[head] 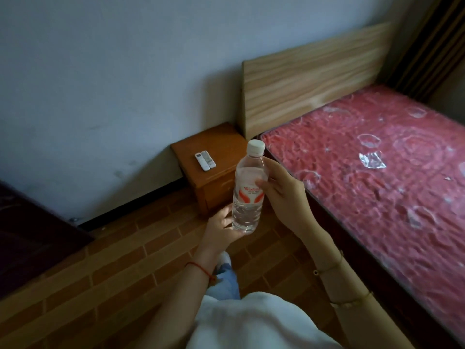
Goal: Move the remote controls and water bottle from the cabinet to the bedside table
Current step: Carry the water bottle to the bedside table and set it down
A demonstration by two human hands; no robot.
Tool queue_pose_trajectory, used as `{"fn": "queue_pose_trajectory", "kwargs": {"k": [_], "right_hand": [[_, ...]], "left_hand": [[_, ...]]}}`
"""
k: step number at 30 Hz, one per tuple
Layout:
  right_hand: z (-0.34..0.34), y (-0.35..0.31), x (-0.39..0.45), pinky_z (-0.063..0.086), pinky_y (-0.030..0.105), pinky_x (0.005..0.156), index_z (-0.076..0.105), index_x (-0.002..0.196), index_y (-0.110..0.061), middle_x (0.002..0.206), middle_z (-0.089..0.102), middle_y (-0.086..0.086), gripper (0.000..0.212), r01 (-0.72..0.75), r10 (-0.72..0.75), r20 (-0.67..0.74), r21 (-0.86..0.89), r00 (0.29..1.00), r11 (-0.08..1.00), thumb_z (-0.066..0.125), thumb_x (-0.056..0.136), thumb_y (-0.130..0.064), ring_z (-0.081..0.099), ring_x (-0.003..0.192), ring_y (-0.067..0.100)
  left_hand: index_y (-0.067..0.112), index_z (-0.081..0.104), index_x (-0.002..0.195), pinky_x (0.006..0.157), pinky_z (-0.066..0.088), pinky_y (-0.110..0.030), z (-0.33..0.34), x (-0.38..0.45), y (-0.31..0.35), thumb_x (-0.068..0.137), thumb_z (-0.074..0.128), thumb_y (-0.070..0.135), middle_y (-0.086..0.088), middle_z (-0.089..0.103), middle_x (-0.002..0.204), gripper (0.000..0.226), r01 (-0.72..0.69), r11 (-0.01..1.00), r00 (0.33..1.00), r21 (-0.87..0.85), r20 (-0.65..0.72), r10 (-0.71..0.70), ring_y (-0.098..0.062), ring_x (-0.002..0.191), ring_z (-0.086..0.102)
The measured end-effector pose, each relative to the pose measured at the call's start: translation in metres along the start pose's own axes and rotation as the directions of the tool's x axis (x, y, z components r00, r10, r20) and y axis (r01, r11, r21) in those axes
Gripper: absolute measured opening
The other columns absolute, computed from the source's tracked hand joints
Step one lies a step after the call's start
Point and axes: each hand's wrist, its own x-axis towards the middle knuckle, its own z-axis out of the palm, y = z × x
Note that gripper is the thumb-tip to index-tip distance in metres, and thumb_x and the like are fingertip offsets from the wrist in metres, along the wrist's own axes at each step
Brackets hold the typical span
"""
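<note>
Carrying the water bottle (247,190) upright, right hand (281,195) gripping its middle, left hand (221,226) cupping its base; setting it beside the remotes (205,160) needs care.

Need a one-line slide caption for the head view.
Both hands, left hand and right hand, carry a water bottle toward the bedside table, where two remotes already lie.

I can't read the buttons on the two remote controls (205,160); they're too small. The bottle (247,190) hides the front corner of the bedside surface (214,144). The dark cabinet (30,238) runs off frame left.
</note>
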Motion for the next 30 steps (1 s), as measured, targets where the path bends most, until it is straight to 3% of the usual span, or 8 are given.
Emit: {"fn": "queue_pose_trajectory", "kwargs": {"k": [3, 8, 12, 16, 19, 21, 24, 30], "right_hand": [[0.011, 0.012, 0.07, 0.054, 0.022, 0.092, 0.046, 0.139, -0.014, 0.128, 0.061, -0.003, 0.047, 0.026, -0.026, -0.005, 0.002, 1.0, 1.0, 0.058, 0.093, -0.011, 0.06, 0.117, 0.008], [0.022, 0.028, 0.17, 0.051, 0.011, 0.088, 0.047, 0.139, -0.013, 0.125, 0.06, -0.006, 0.048, 0.024, -0.024, -0.011, -0.003, 1.0, 1.0, 0.06, 0.092, -0.011, 0.06, 0.113, 0.007], [0.024, 0.051, 0.229, 0.055, 0.02, 0.089, 0.047, 0.139, -0.011, 0.124, 0.065, 0.003, 0.049, 0.017, -0.017, 0.006, 0.001, 1.0, 1.0, 0.06, 0.092, -0.011, 0.063, 0.111, 0.009], [0.023, 0.078, 0.283, 0.053, 0.014, 0.086, 0.049, 0.137, -0.009, 0.121, 0.066, 0.002, 0.047, 0.028, -0.027, 0.037, -0.016, 0.999, 0.999, 0.06, 0.092, -0.009, 0.063, 0.109, 0.007], [0.022, 0.103, 0.325, 0.054, 0.014, 0.083, 0.051, 0.135, -0.011, 0.114, 0.067, -0.002, 0.047, 0.015, -0.014, 0.07, -0.007, 0.997, 1.0, 0.063, 0.09, -0.009, 0.065, 0.103, 0.005], [0.021, 0.12, 0.354, 0.054, 0.013, 0.082, 0.053, 0.133, -0.013, 0.111, 0.065, -0.008, 0.046, 0.01, -0.01, 0.099, -0.001, 0.995, 1.0, 0.064, 0.089, -0.009, 0.065, 0.101, 0.002], [0.02, 0.146, 0.399, 0.053, 0.014, 0.083, 0.053, 0.132, -0.013, 0.113, 0.064, -0.008, 0.045, 0.017, -0.018, 0.145, 0.006, 0.989, 1.0, 0.064, 0.088, -0.011, 0.063, 0.103, 0.001], [0.03, 0.193, 0.482, 0.053, 0.01, 0.081, 0.055, 0.131, -0.012, 0.114, 0.066, -0.004, 0.047, 0.026, -0.022, 0.226, -0.016, 0.974, 1.0, 0.067, 0.087, -0.014, 0.063, 0.1, 0.003]], "left_hand": [[0.014, 0.04, 0.142, 0.096, 0.05, -0.037, -0.016, 0.064, 0.03, 0.074, 0.076, 0.002, -0.01, 0.054, 0.135, 0.078, 0.008, 0.999, 1.0, -0.032, -0.025, -0.009, -0.019, 0.118, 0.055], [0.016, 0.041, 0.141, 0.098, 0.05, -0.04, -0.036, 0.152, 0.078, 0.077, 0.073, 0.005, -0.006, 0.051, 0.138, 0.072, -0.019, 1.0, 0.999, -0.013, -0.049, 0.018, -0.021, 0.128, 0.049], [0.014, 0.039, 0.142, 0.1, 0.048, -0.039, -0.04, 0.206, 0.102, 0.078, 0.071, 0.001, -0.005, 0.051, 0.138, 0.073, 0.006, 1.0, 0.999, -0.005, -0.052, -0.006, -0.019, 0.125, 0.051], [0.011, 0.037, 0.143, 0.1, 0.048, -0.038, -0.034, 0.259, 0.118, 0.08, 0.066, -0.003, -0.003, 0.053, 0.129, 0.071, 0.065, 0.998, 0.995, -0.025, -0.08, -0.066, -0.017, 0.118, 0.052], [0.007, 0.049, 0.134, 0.101, 0.048, -0.04, -0.027, 0.303, 0.123, 0.08, 0.066, -0.001, -0.005, 0.061, 0.126, 0.058, 0.077, 0.997, 0.991, 0.012, -0.113, -0.075, -0.019, 0.115, 0.057], [0.006, 0.057, 0.125, 0.101, 0.048, -0.042, -0.022, 0.332, 0.128, 0.08, 0.066, 0.0, -0.003, 0.066, 0.111, 0.046, 0.096, 0.995, 0.982, 0.004, -0.164, -0.095, -0.019, 0.109, 0.06], [0.001, 0.056, 0.125, 0.099, 0.048, -0.035, -0.013, 0.377, 0.134, 0.079, 0.066, -0.004, 0.001, 0.065, 0.102, 0.047, 0.13, 0.986, 0.957, -0.1, -0.249, -0.152, -0.018, 0.106, 0.059], [0.005, 0.051, 0.132, 0.1, 0.047, -0.033, -0.006, 0.463, 0.14, 0.079, 0.072, 0.006, -0.008, 0.064, 0.118, 0.057, 0.193, 0.97, 0.894, -0.151, -0.381, -0.237, -0.02, 0.111, 0.059]]}}
